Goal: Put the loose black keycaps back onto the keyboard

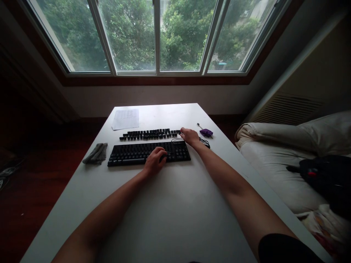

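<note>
A black keyboard (128,155) lies flat on the white table (175,204). Over its right half, my left hand (155,160) rests with fingers curled toward the thumb; whatever they hold, if anything, is too dark to make out. Behind the keyboard, loose black keycaps (148,134) are laid out in rows. My right hand (190,136) reaches to the right end of these rows, fingertips drawn together beside the last keycaps. What sits between those fingertips is too small to name. A coiled black cable (205,143) lies just right of that hand.
A grey cloth (95,153) lies left of the keyboard, and a printed paper sheet (126,119) at the back left. At the back right are a small purple item (206,132) and a thin brush-like stick (200,126). A pale sofa (276,164) flanks the table's right side.
</note>
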### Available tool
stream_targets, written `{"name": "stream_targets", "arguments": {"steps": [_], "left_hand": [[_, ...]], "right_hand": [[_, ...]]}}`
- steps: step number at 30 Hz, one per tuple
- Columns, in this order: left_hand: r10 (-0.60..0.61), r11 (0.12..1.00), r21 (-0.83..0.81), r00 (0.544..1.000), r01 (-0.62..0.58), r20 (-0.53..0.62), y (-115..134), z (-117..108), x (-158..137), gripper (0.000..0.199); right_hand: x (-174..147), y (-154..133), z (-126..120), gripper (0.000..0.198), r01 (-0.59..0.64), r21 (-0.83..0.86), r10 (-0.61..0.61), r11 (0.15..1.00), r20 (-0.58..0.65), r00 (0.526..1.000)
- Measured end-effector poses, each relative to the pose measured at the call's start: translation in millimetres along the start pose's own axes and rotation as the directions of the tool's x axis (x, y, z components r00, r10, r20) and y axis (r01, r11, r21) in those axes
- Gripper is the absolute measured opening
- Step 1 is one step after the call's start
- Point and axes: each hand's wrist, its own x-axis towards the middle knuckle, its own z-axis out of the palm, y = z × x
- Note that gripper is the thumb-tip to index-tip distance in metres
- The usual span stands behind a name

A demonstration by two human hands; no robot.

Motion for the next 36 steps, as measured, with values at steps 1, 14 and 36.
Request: {"name": "stream_targets", "arguments": {"steps": [1,14,36], "left_hand": [[0.007,1.0,0.005,1.0,-0.007,0.003,-0.4,0.2,-0.1,0.019],[0.03,0.999,-0.019,1.0,-0.03,-0.007,-0.6,0.8,0.4,0.018],[0.044,0.999,-0.005,0.999,-0.044,0.014,-0.3,0.3,1.0,0.018]], "right_hand": [[1.4,-1.3,0.0,0.029,0.003,-0.015,-0.003,1.0,0.017,1.0],[13.7,-5.3,-2.5,0.032,-0.003,-0.077,0.014,0.997,0.148,0.989],[16.4,0.3,4.0,0.033,0.048,-0.073,-0.038,0.996,0.134,0.99]]}}
